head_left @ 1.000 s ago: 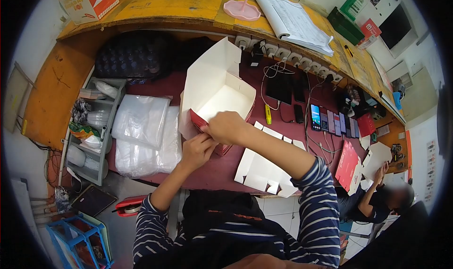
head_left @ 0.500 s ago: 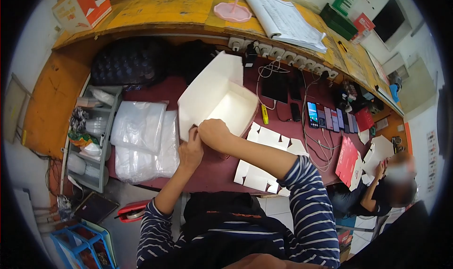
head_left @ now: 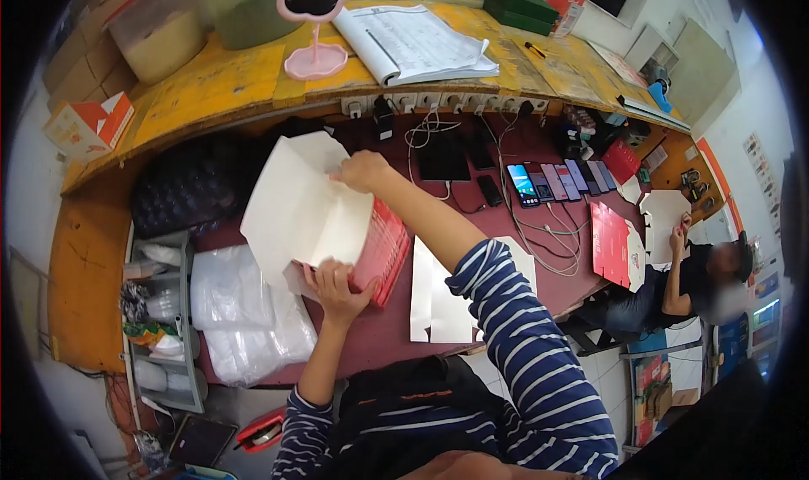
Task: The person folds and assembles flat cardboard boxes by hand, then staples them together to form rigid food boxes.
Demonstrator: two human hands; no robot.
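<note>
Over the crowded maroon table [head_left: 396,332], left hand [head_left: 333,284] and right hand [head_left: 362,170] grip the box [head_left: 316,214] (opposite edges).

You get a bright, evenly lit view with no hard shadows; the light looks diffuse, from overhead. The white box [head_left: 308,210] in your hands reads near blown out, and the plastic bags [head_left: 244,311] by the desk's [head_left: 506,235] left edge show soft glare. Fisheye distortion bends the counter [head_left: 219,80] into an arc and a black vignette eats all 4 corners. The co-worker [head_left: 699,278] at the right rim is blurred. Centre detail stays sharp.
</note>
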